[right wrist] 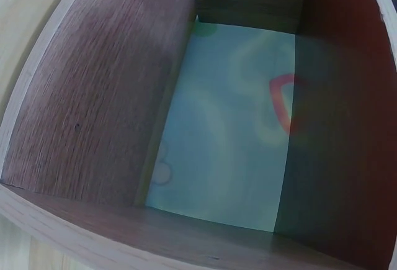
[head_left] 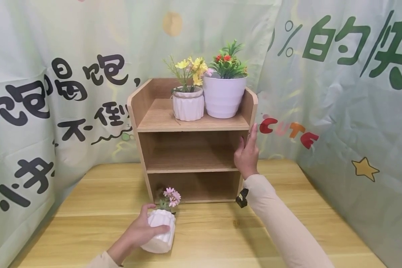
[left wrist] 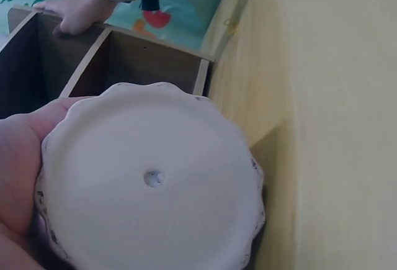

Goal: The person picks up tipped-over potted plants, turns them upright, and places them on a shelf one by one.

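Note:
My left hand (head_left: 139, 230) grips a white fluted flower pot (head_left: 159, 232) with pink flowers (head_left: 172, 196), in front of the lower left of a wooden shelf (head_left: 192, 171). The pot is tilted; in the left wrist view its scalloped base (left wrist: 152, 177) with a small central hole faces the camera. My right hand (head_left: 248, 156) rests against the shelf's right side panel, fingers straight and pointing up, thumb apart on the inner side. That hand is out of sight in the right wrist view, which looks into a shelf compartment (right wrist: 87, 115) with an open back.
On the top tier stand a white pot with yellow flowers (head_left: 188, 104) and a larger white pot with red flowers (head_left: 225, 96). The shelf stands on a wooden table (head_left: 97, 208). Printed curtains (head_left: 338, 111) hang behind and at both sides.

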The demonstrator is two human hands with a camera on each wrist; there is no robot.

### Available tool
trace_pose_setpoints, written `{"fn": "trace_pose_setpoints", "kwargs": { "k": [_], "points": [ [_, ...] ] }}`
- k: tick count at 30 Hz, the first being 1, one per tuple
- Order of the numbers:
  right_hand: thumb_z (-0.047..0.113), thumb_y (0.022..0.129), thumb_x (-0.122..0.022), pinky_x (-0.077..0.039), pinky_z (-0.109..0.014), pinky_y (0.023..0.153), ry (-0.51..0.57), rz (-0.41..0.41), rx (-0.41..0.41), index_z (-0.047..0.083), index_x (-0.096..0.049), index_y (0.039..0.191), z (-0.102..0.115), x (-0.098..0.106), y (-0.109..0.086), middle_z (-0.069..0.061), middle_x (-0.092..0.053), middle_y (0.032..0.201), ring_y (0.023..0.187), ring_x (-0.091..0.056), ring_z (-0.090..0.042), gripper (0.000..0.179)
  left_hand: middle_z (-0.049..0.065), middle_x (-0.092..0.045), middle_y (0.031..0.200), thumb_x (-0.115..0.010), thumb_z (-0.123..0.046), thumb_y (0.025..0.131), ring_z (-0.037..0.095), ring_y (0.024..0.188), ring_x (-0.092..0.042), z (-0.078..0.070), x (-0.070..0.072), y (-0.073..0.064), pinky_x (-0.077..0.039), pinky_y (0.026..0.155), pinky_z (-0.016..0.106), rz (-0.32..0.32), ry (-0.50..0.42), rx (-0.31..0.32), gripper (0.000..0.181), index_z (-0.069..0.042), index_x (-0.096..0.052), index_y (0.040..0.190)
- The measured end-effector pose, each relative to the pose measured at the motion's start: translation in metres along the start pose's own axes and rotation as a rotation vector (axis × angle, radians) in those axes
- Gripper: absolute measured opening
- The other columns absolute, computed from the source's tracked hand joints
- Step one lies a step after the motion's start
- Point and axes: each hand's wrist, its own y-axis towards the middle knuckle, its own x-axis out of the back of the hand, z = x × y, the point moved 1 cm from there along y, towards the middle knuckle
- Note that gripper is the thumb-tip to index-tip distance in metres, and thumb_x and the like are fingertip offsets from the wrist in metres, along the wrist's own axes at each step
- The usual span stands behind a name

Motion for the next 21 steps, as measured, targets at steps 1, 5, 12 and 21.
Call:
{"fn": "trace_pose_setpoints", "kwargs": {
  "k": [1, 5, 12, 21],
  "points": [
    [0.003, 0.097, -0.05, -0.044, -0.055, 0.094, 0.0, -0.003, -0.001, 0.005, -0.021, 0.149, -0.0006, 0.0003, -0.0004, -0.027, -0.046, 0.14, 0.109, -0.056, -0.049, 0.059, 0.029, -0.055, 0.11, -0.086, -0.035, 0.066, 0.031, 0.084, -0.061, 0.0004, -0.0007, -0.0003, -0.055, 0.068, 0.048, -0.002, 0.0, -0.007, 0.101, -0.009, -0.026, 0.144],
    [0.001, 0.097, -0.05, -0.045, -0.055, 0.093, 0.005, -0.012, 0.009, 0.007, -0.021, 0.15, -0.0013, 0.0006, -0.001, -0.026, -0.046, 0.141, 0.107, -0.056, -0.05, 0.061, 0.025, -0.057, 0.105, -0.085, -0.03, 0.069, 0.027, 0.078, -0.061, 0.0009, -0.0022, -0.003, -0.055, 0.062, 0.041, 0.001, -0.005, -0.042, 0.097, -0.012, -0.026, 0.144],
    [0.0, 0.096, -0.05, -0.044, -0.054, 0.095, 0.013, -0.016, 0.016, 0.008, -0.021, 0.15, -0.0019, 0.0, -0.0011, -0.024, -0.044, 0.143, 0.111, -0.055, -0.049, 0.062, 0.02, -0.057, 0.106, -0.085, -0.024, 0.07, 0.024, 0.074, -0.062, 0.0012, -0.0048, -0.0061, -0.055, 0.058, 0.037, 0.03, -0.055, -0.11, 0.09, -0.014, -0.032, 0.142],
    [0.001, 0.096, -0.051, -0.044, -0.055, 0.093, 0.019, -0.02, 0.016, 0.008, -0.021, 0.15, -0.0011, 0.0, -0.0007, -0.026, -0.045, 0.141, 0.109, -0.056, -0.049, 0.062, 0.011, -0.057, 0.1, -0.087, -0.023, 0.066, 0.021, 0.075, -0.057, -0.0005, -0.007, -0.0076, -0.053, 0.058, 0.033, -0.035, -0.003, -0.184, 0.078, -0.011, -0.044, 0.131]
  ]
}}
